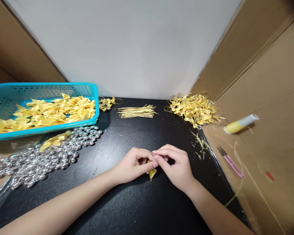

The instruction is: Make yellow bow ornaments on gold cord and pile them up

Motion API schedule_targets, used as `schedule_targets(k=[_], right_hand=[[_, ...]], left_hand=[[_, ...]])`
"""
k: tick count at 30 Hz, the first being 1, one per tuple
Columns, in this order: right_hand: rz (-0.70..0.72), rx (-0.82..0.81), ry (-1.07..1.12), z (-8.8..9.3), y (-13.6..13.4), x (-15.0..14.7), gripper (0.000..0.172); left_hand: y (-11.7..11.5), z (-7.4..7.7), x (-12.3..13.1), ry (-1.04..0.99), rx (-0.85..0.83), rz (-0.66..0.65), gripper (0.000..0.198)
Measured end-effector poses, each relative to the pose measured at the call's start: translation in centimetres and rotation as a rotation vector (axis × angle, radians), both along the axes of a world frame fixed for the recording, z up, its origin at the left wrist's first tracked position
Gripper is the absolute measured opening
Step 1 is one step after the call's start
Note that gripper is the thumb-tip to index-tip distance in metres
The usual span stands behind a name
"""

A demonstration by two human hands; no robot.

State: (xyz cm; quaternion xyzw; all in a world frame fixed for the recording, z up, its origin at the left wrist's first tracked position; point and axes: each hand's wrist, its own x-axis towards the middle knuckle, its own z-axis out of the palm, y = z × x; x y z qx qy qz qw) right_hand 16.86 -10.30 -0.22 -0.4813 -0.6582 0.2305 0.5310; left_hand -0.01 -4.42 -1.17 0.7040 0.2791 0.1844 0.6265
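My left hand [132, 164] and my right hand [176, 166] meet over the middle of the black table [127, 202]. Both pinch one small yellow ribbon bow [152, 172], whose lower tip pokes out below the fingers. The fingers of both hands are curled closed around it, so most of the bow is hidden. A bundle of thin gold wire ties [137, 111] lies further back on the table. A heap of silver beads [44, 153] spreads out to the left of my left hand.
A turquoise basket [93, 89] with yellow ribbon bows stands at back left, one loose bow [55, 139] on the beads. A pile of finished bows [194, 108] lies at back right. Pink snips [231, 162] and a yellow-white tube [240, 124] rest on cardboard at right.
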Motion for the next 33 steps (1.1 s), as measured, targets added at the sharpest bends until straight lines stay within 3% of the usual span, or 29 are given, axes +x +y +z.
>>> schedule_targets(k=[2,5,8,10,13,17,23,28,33], right_hand=[[-0.064,-0.157,0.088,-0.2,0.1,0.0,0.01],[-0.091,-0.372,0.277,-0.7,0.4,-0.1,0.028],[-0.09,-0.435,0.364,-0.9,0.4,-0.2,0.033],[-0.092,-0.382,0.314,-0.8,0.4,-0.1,0.024],[-0.11,-0.159,0.068,-0.5,0.2,0.0,0.009],[-0.147,0.094,-0.219,-0.4,0.0,0.0,0.013],[-0.223,0.11,-0.285,-1.5,-0.6,-0.8,0.027],[-0.221,0.071,-0.288,-2.4,-1.1,-1.6,0.037],[-0.19,0.091,-0.228,-2.3,-1.0,-1.4,0.037]], left_hand=[[0.0,0.0,0.1,-0.052,-0.057,0.004,0.026],[0.1,-0.3,0.2,-0.158,-0.17,0.045,0.024],[0.3,-0.6,0.2,-0.231,-0.299,0.076,0.022],[0.4,-0.6,0.2,-0.249,-0.351,0.106,0.022],[0.5,-0.5,0.1,-0.26,-0.358,0.158,0.02],[0.3,-0.5,0.1,-0.291,-0.315,0.214,0.018],[0.1,-0.5,0.2,-0.327,-0.201,0.279,0.011],[0.0,-0.6,0.3,-0.359,-0.209,0.341,0.008],[0.1,-0.7,0.3,-0.372,-0.226,0.309,0.01]])
